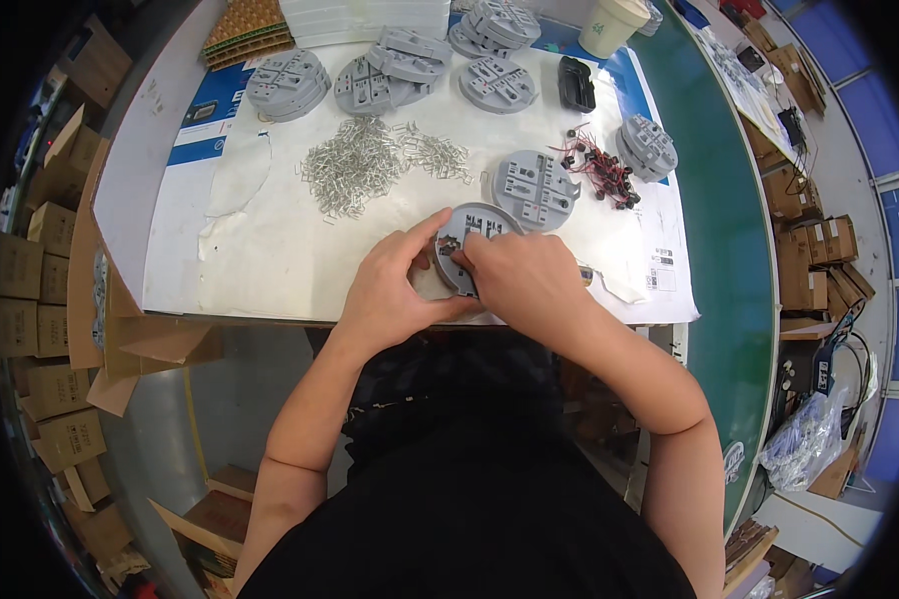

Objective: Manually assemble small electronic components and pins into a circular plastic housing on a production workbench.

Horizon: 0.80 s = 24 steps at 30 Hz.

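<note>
Near the table's front edge, my left hand [395,292] grips a round grey plastic housing [477,222] by its left rim, thumb low and fingers high. The housing is tilted toward me and has small dark slots and fittings inside. My right hand [529,278] is closed, its fingertips pressed together inside the housing. Whatever they pinch is hidden behind the fingers. Just beyond lies another grey round housing [536,192], flat on the table. A loose heap of small bent metal clips [355,165] spreads to the far left of my hands.
Red-and-black wired black parts [604,170] lie to the right, beside stacked grey housings [647,148]. More housing stacks [290,85] line the back with a black tray [575,84] and a whitish tub [612,25]. Cardboard boxes [70,439] stand at left.
</note>
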Tool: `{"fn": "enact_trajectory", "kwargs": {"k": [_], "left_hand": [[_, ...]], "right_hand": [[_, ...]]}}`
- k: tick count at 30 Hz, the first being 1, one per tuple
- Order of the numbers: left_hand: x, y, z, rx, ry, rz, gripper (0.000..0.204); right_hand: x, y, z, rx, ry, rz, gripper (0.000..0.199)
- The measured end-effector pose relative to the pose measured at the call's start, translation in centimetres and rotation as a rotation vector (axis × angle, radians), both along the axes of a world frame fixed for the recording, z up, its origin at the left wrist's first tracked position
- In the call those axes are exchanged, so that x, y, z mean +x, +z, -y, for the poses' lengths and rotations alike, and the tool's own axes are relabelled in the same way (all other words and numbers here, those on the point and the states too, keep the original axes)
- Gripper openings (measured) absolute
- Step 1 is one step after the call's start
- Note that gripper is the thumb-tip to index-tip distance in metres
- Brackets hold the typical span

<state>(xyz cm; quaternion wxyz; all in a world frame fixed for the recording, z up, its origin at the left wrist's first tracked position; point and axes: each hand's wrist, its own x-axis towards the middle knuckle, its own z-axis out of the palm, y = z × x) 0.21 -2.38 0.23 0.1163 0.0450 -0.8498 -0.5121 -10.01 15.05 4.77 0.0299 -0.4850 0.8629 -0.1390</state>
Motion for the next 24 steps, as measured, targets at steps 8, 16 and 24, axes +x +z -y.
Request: {"fn": "enact_trajectory", "kwargs": {"k": [8, 16, 24], "left_hand": [[0.3, 0.2, -0.1, -0.027, 0.001, 0.003, 0.1], [0.3, 0.1, -0.1, -0.056, -0.009, -0.027, 0.101], [0.6, 0.1, 0.4, -0.093, -0.04, -0.022, 0.097]], "right_hand": [[-0.6, 1.3, 0.8, 0.069, 0.022, 0.008, 0.03], [-0.7, 1.4, 0.2, 0.1, 0.048, -0.017, 0.03], [-1.7, 0.6, -0.8, 0.049, -0.005, 0.076, 0.024]]}}
